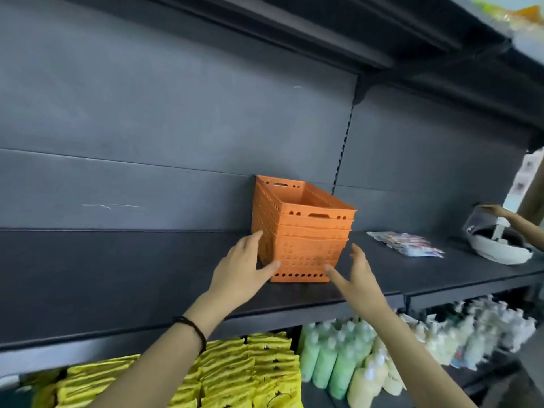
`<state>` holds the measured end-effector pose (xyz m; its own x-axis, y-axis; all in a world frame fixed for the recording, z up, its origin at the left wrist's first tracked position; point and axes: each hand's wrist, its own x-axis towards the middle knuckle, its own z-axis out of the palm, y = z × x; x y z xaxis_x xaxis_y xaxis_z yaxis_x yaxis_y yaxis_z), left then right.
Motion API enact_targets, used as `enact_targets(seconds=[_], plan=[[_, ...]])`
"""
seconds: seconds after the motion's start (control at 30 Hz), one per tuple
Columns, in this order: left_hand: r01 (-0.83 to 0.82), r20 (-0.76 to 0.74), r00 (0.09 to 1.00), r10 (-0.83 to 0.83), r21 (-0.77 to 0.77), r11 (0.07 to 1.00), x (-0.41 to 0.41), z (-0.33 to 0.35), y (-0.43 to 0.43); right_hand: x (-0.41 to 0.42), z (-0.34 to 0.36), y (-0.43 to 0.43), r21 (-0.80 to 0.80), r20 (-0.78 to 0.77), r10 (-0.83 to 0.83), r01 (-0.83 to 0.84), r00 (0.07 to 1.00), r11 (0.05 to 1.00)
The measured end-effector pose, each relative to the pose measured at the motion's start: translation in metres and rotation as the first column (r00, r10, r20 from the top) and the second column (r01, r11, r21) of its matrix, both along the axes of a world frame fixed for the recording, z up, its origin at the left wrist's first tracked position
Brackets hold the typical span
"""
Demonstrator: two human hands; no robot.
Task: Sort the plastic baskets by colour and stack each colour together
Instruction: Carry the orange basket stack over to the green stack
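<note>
A stack of several nested orange plastic baskets stands on the dark shelf, near its back panel. My left hand is at the stack's left front corner, fingers spread and touching its side. My right hand is just off the stack's right front corner, fingers apart, with a small gap to the basket wall. Neither hand is closed around anything. No baskets of another colour are in view.
Flat printed packets lie on the shelf to the right. Farther right another person's hand holds a white and dark appliance. Below the shelf sit yellow packs and green and pale bottles.
</note>
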<state>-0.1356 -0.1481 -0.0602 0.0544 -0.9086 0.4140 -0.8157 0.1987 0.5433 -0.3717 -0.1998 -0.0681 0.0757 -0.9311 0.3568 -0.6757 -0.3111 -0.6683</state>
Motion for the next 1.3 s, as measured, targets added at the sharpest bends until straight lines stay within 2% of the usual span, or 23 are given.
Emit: enact_targets(seconds=[0.2,0.3,0.4,0.57,0.67,0.77,0.87,1.03,1.17,1.3], plan=[[-0.002,-0.312,0.950,-0.027,-0.095,0.995,-0.026,0.006,-0.016,0.000,0.003,-0.036,-0.014,0.240,0.136,-0.137,0.961,0.990],[0.010,-0.402,0.913,-0.071,-0.152,0.988,-0.029,0.010,-0.019,0.006,0.002,-0.035,-0.102,0.293,0.151,-0.126,0.944,0.987],[-0.029,-0.479,0.876,-0.062,-0.180,0.983,-0.019,0.006,-0.021,0.015,-0.009,-0.027,-0.194,0.335,0.259,-0.202,0.906,0.960],[-0.277,-0.493,0.853,0.171,-0.150,0.949,-0.007,0.003,-0.014,0.042,-0.026,-0.018,-0.267,0.292,0.469,-0.400,0.834,0.877],[-0.325,-0.452,0.868,0.204,-0.208,0.923,-0.011,0.008,-0.002,0.063,-0.022,-0.008,-0.222,0.228,0.582,-0.541,0.780,0.811],[-0.349,-0.430,0.879,0.205,-0.291,0.891,-0.009,0.018,-0.003,0.078,-0.019,-0.007,-0.164,0.089,0.672,-0.655,0.735,0.738],[-0.336,-0.354,0.911,0.213,-0.332,0.882,-0.001,0.026,-0.010,0.079,-0.016,-0.017,-0.170,0.067,0.645,-0.628,0.762,0.760],[-0.224,-0.398,0.910,0.114,-0.241,0.944,0.044,0.026,-0.015,0.053,-0.004,-0.059,-0.114,0.268,0.373,-0.355,0.888,0.928],[-0.145,-0.432,0.901,0.044,-0.204,0.968,0.067,0.027,-0.010,0.041,0.003,-0.085,0.014,0.428,0.202,-0.230,0.881,0.973],[-0.068,-0.509,0.861,-0.019,-0.152,0.986,0.083,0.027,-0.004,0.041,-0.004,-0.094,0.066,0.483,0.233,-0.300,0.844,0.952]])
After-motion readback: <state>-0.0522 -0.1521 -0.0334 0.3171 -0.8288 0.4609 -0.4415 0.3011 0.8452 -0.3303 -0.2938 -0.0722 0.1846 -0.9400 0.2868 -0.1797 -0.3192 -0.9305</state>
